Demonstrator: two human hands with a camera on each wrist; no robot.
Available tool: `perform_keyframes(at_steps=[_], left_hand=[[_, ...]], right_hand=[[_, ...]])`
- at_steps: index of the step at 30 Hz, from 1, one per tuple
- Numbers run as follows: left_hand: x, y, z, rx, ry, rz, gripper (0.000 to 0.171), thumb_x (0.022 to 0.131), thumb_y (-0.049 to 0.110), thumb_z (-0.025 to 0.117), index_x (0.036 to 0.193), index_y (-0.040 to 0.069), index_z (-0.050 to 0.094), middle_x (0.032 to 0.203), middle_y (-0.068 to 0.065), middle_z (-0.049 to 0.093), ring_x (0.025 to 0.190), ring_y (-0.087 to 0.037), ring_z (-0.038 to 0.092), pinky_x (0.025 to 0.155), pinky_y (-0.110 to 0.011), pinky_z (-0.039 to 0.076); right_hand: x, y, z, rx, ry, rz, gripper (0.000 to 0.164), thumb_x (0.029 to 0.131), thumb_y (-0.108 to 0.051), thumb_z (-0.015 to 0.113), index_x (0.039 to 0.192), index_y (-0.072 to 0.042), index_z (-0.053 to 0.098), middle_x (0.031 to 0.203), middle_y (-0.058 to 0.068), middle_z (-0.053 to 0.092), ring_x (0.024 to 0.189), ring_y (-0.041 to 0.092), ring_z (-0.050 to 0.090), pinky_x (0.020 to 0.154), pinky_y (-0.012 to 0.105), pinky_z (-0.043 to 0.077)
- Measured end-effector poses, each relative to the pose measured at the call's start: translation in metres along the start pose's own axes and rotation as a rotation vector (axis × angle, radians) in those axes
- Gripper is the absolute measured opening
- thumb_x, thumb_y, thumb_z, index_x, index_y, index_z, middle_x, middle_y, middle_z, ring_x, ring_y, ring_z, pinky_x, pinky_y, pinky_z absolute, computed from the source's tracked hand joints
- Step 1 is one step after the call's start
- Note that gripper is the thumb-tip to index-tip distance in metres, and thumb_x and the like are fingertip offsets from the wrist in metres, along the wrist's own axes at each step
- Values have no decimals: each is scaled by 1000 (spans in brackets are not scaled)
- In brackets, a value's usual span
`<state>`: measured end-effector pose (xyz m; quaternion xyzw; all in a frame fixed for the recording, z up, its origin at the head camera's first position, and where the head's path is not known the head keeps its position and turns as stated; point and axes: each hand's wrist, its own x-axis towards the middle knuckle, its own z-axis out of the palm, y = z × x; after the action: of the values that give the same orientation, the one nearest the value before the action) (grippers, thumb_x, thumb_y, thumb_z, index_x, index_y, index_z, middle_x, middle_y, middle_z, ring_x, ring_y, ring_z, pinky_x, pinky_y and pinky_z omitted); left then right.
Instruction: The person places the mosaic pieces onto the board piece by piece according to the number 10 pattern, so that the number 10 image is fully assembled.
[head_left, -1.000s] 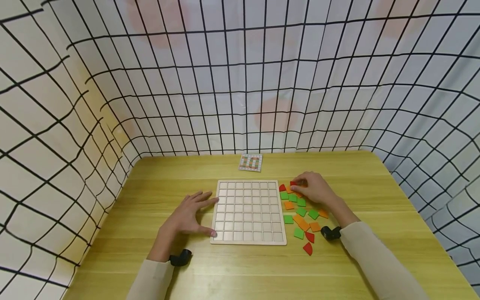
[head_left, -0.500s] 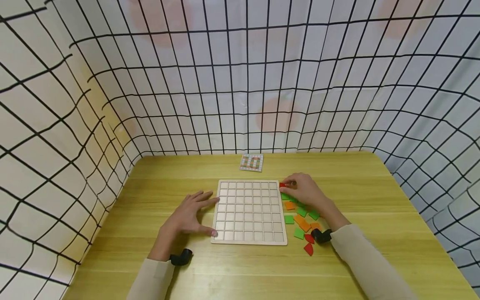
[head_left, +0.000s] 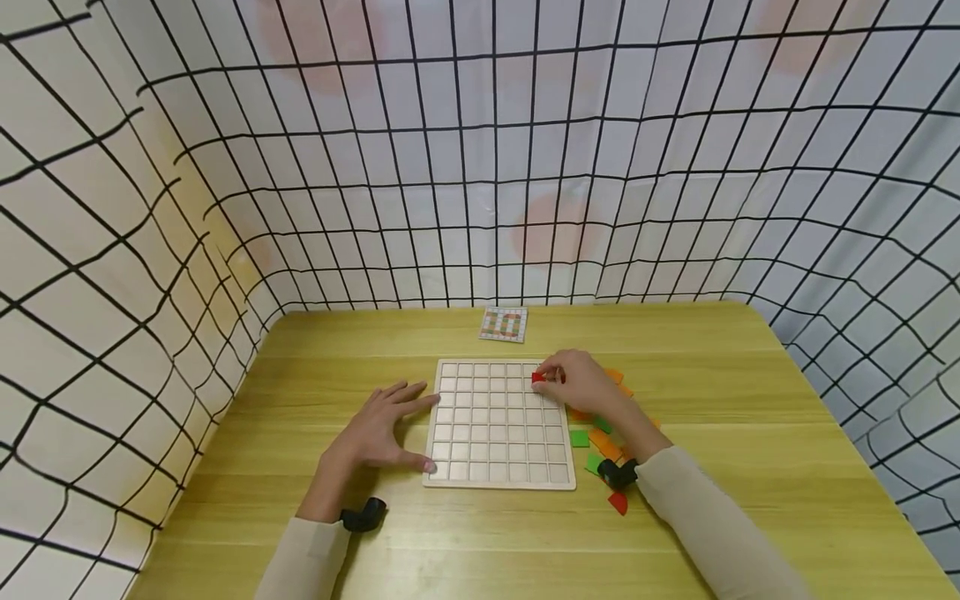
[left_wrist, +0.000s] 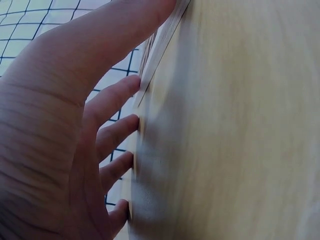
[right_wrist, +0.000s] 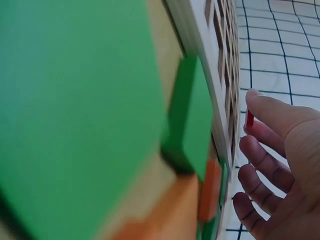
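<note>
A pale wooden board (head_left: 498,425) with a grid of square recesses lies on the table. My right hand (head_left: 581,385) pinches a red quarter-circle tile (head_left: 537,377) between thumb and forefinger, over the board's upper right cells. In the right wrist view that red tile (right_wrist: 249,118) shows edge-on between the fingertips, the other fingers loosely bent. My left hand (head_left: 381,429) is spread at the board's left side, with thumb and forefinger touching its edge. The left wrist view shows the left hand's fingers (left_wrist: 117,95) extended, fingertips down at the tabletop and board edge.
Green tiles (head_left: 580,438), orange tiles (head_left: 603,443) and a red tile (head_left: 618,503) lie scattered right of the board, partly hidden under the right forearm. A small card with a coloured grid pattern (head_left: 503,324) lies behind the board. Netted white walls (head_left: 480,167) surround the table (head_left: 480,542).
My right hand has moved left from the tile pile to over the board's upper right, carrying the red tile. The left hand stays in place at the board's edge.
</note>
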<state>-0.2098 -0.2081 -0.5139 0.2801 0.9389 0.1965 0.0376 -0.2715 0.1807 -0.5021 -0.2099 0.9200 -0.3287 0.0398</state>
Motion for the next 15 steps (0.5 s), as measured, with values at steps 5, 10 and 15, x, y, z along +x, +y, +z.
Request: perform_keyframes(at_steps=[5, 10, 15], left_hand=[[-1, 0, 0, -4, -4, -6, 109, 64, 78, 80, 156, 30, 47, 167, -9, 35, 155, -45, 26, 120, -75, 18], [-1, 0, 0, 3, -5, -9, 109, 64, 79, 80, 155, 30, 48, 167, -9, 36, 155, -45, 26, 120, -75, 18], [-1, 1, -1, -5, -7, -12, 109, 64, 78, 81, 156, 30, 48, 167, -9, 35, 155, -44, 26, 120, -75, 17]], right_hand=[[5, 0, 11, -18, -9, 8, 30, 93, -34, 77, 114, -13, 78, 96, -3, 70, 82, 14, 58, 76, 33, 53], [8, -1, 16, -29, 8, 19, 30, 93, -34, 78, 114, -13, 79, 91, -4, 69, 80, 14, 58, 75, 33, 52], [7, -7, 14, -26, 5, 31, 31, 92, -33, 79, 115, -12, 79, 89, -4, 68, 79, 15, 57, 73, 32, 51]])
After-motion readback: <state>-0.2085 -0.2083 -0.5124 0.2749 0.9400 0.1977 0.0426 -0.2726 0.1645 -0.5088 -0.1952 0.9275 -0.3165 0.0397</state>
